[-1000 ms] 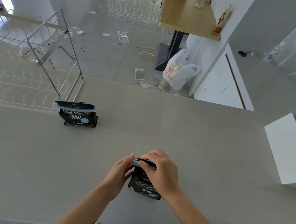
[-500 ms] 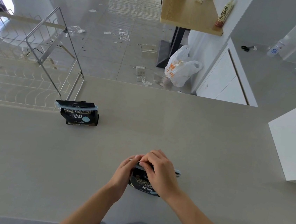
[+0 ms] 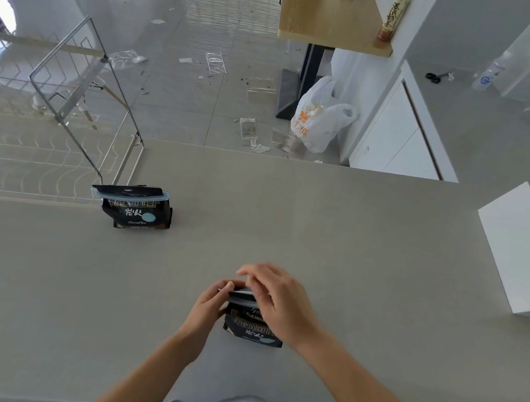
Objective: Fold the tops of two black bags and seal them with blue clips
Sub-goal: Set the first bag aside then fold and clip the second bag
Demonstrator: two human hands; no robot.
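Observation:
One black bag [image 3: 135, 208] stands on the grey counter [image 3: 351, 242] at the left, its top folded and held by a blue clip [image 3: 133, 196]. A second black bag [image 3: 252, 327] stands near the front edge between my hands. My left hand [image 3: 208, 306] pinches the left end of its folded top. My right hand [image 3: 279, 300] lies over the top from the right, fingers stretched across a blue clip [image 3: 240, 296] that sits on the fold. Most of that clip is hidden under my right hand.
A wire dish rack [image 3: 51, 132] stands at the counter's left, just behind the clipped bag. A white box [image 3: 519, 254] sits at the right edge. Beyond the counter are a littered floor, a white plastic bag [image 3: 321, 118] and a wooden table [image 3: 329, 14].
My right hand has slid left along the top of the near bag, and its fingers have stretched out flatter. The clip's right end no longer sticks out past that hand.

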